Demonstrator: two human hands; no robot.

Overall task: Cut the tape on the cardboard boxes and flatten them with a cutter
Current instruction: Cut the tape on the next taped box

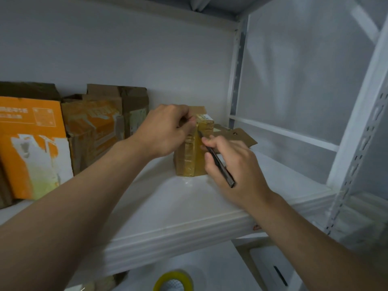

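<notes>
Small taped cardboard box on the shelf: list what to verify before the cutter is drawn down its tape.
1. Small brown tape-wrapped cardboard box stands upright on the white shelf: ok.
2. Left hand grips the box's top: ok.
3. Right hand holds the slim black cutter: ok.
4. Cutter tip at the box's taped edge: ok.
5. Blade extended: cannot tell, blurred.
6. Left fingers clear of the tip: not ok, close beside it.

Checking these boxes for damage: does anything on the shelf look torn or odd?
The large orange box at the shelf's left has its printed face ripped away in white patches; the crumpled box beside it is peeled likewise.
</notes>
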